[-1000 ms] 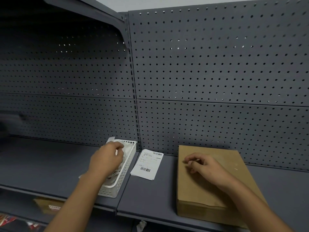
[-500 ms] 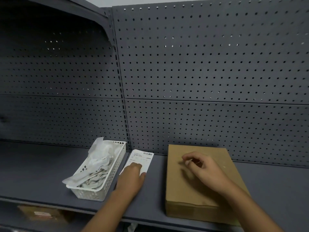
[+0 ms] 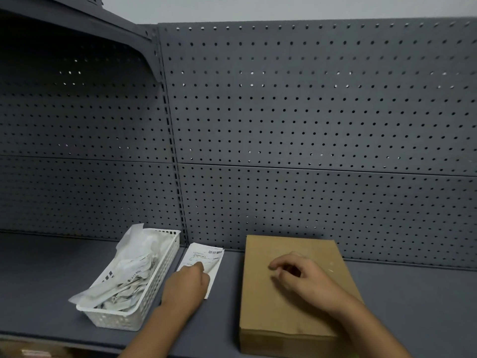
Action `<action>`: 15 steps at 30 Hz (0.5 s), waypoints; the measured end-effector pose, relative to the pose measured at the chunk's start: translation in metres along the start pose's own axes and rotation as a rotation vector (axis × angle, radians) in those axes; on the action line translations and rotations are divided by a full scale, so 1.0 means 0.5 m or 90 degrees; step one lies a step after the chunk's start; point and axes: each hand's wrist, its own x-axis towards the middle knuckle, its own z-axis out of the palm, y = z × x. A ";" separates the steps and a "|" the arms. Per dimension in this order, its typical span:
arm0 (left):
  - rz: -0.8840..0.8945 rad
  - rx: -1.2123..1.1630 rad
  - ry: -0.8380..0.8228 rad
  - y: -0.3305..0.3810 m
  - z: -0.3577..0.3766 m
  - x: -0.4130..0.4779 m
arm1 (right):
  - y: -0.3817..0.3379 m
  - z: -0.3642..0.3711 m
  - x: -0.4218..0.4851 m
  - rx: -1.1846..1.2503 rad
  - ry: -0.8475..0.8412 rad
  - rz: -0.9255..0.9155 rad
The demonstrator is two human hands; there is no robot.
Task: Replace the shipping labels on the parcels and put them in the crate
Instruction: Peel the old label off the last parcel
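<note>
Left hand [image 3: 187,282] has moved from the white basket [image 3: 144,301] of discarded paper onto the fresh shipping label [image 3: 206,257] lying on the shelf [image 3: 38,267]; old label appears disposed of, new one is next. Fingertips press the sheet, loosely curled, nothing lifted. Right hand [image 3: 302,277] rests half-curled, empty, atop the cardboard parcel [image 3: 286,306], steadying it. Crate not visible.

label [image 3: 206,255] print too small to read, near end under left hand [image 3: 186,285] — forearms cut off below
</note>
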 end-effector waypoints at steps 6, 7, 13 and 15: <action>-0.016 -0.030 -0.025 -0.025 -0.018 0.006 | 0.002 0.001 0.001 -0.003 0.007 0.003; -0.029 -0.060 -0.030 -0.029 -0.021 0.004 | 0.002 0.001 0.002 -0.006 0.008 0.003; -0.098 -0.219 -0.062 -0.043 -0.030 0.003 | 0.000 0.001 0.001 -0.009 0.004 0.002; -0.115 -0.220 -0.073 -0.044 -0.034 0.005 | -0.003 0.001 0.000 -0.010 0.004 0.005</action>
